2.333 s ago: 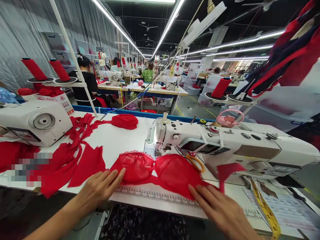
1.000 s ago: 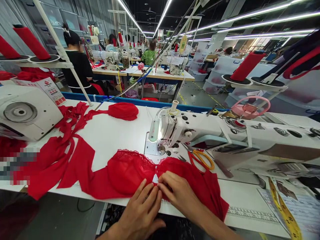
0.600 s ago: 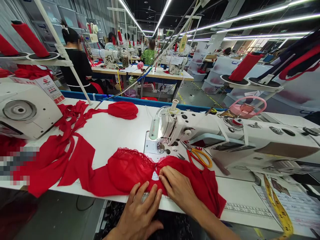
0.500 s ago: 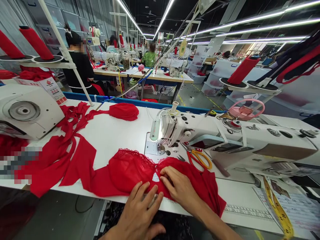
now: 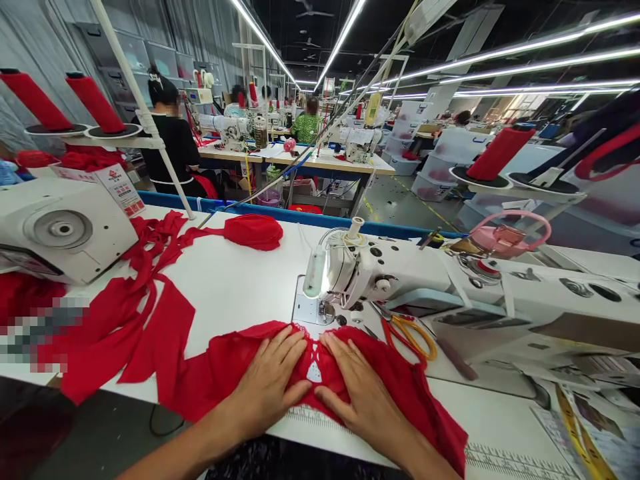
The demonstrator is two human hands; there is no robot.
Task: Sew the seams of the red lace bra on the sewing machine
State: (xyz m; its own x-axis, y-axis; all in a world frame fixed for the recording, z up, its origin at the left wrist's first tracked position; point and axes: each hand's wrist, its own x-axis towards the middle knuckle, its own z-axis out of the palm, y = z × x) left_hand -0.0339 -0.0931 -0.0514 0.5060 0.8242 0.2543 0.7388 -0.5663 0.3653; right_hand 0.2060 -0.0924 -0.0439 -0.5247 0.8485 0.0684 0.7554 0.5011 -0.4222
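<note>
The white bench (image 5: 240, 280) runs across the whole near view. On its right, a long white sewing machine (image 5: 425, 267) blocks the far side, its lit head just beyond the work; a second machine (image 5: 85, 227) closes off the left end. A red lace-edged garment (image 5: 329, 372) is spread along the near edge, in front of the larger machine's needle plate. Loose red cloth pieces (image 5: 173, 320) crowd its left side; whether they overlap it, I cannot tell. The left hand (image 5: 270, 377) and right hand (image 5: 364, 390) lie on the garment, one either side of its centre, each grip wide, fingers stretched out over the cloth rather than closed around it. A gathered red bundle (image 5: 255, 232) lies well behind. Orange-and-red-handled scissors (image 5: 400, 325) sit between the garment's right side and the machine; a yellow tape measure (image 5: 580, 430) lies farther right. Smallest, a pale triangular gap (image 5: 314, 372) shows between the hands.
</note>
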